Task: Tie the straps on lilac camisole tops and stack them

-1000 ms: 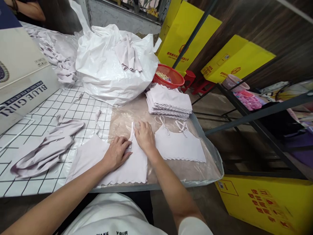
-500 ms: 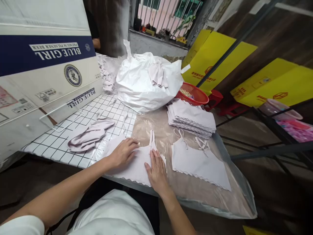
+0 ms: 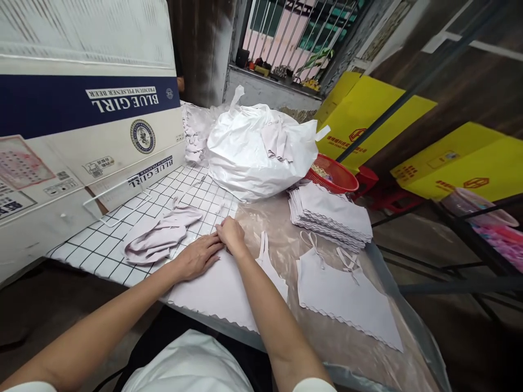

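Observation:
A pale lilac camisole with a scalloped hem lies flat at the table's near edge. My left hand rests on its upper left part, fingers stretched out and pressed down. Across the garment reaches my right arm, and my right hand is closed at the upper edge, touching the left fingertips. What its fingers pinch is hidden, though it sits near the left strap. One strap stands up to the right of my right forearm. A second camisole with thin straps is spread out on the right.
Behind it sits a stack of folded lilac garments. A crumpled garment lies on the checked cloth at left, beside a big cardboard box. At the back are a white plastic bag and a red basket.
My right hand has moved left and up from the camisole's right side to the left hand, and its fingers have closed. My left hand remains flat on the fabric. The view has shifted slightly.

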The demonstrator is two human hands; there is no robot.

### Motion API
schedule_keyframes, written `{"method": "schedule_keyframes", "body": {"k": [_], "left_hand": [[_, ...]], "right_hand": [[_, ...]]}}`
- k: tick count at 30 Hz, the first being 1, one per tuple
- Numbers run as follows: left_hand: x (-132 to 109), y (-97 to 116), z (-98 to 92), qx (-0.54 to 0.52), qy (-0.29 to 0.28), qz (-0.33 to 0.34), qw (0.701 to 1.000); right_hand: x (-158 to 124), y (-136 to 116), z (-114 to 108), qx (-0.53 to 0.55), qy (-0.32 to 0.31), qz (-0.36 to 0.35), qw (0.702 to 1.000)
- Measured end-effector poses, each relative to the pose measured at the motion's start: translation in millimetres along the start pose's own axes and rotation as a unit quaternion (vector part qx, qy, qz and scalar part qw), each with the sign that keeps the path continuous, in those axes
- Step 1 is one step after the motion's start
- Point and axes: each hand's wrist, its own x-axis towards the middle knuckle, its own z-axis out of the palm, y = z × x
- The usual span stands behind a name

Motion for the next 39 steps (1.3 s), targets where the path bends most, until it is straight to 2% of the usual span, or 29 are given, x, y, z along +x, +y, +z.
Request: {"method": "schedule_keyframes", "body": {"k": [3,6,8,11,13,15,18,21,24,27,30,36,39], "left_hand": [[-0.6,-0.3,1.3,0.005,-0.003,-0.005,1.0],[-1.5,-2.4,3.8,0.016,-0.007,-0.019,1.0],[-1.6,-3.0,4.6,0.022,-0.004,-0.026,0.999],[-1.0,-2.0,2.6,0.018,-0.005,-0.029,0.999],[-0.9,-1.2,0.6,0.008,-0.015,-0.035,0.999],[-2.2,-1.3,0.0,-0.003,-0.025,-0.038,0.999],[-5.2,-4.5,3.9,-0.012,-0.025,-0.029,0.999],[-5.8,-8.5,8.5,-0.012,-0.014,-0.025,1.0],[-3.7,-7.9,6.5,-0.009,-0.019,-0.015,1.0],[-1.4,-5.7,1.0,-0.006,-0.034,-0.004,0.999],[-1.4,-6.3,-1.7,-0.008,-0.036,-0.009,0.999],[-3.5,-9.0,-1.8,-0.023,-0.045,-0.02,0.999],[-2.8,-8.3,-2.8,-0.021,-0.056,-0.028,0.998]], "right_hand": [[10.5,-4.6,6.7,0.042,-0.027,-0.02,0.999],[7.7,-8.1,0.3,0.103,-0.067,-0.04,0.992],[-2.6,-9.6,-13.4,0.178,-0.102,-0.072,0.976],[-31.1,-7.2,-45.3,0.271,-0.158,-0.168,0.935],[-56.5,-1.2,-65.3,0.245,-0.186,-0.238,0.921],[-83.5,8.8,-75.5,0.181,-0.215,-0.292,0.914],[-116.6,30.2,-67.1,0.107,-0.26,-0.325,0.903],[-131.2,54.0,-47.2,0.049,-0.254,-0.296,0.92],[-129.4,70.5,-38.1,0.075,-0.174,-0.214,0.958],[-115.0,74.2,-38.0,0.166,-0.11,-0.095,0.975],[-95.2,66.4,-32.7,0.196,-0.11,-0.016,0.974],[-72.6,47.1,-10.6,0.118,-0.113,-0.064,0.984],[-79.1,51.1,-14.4,0.142,-0.162,-0.088,0.973]]}}
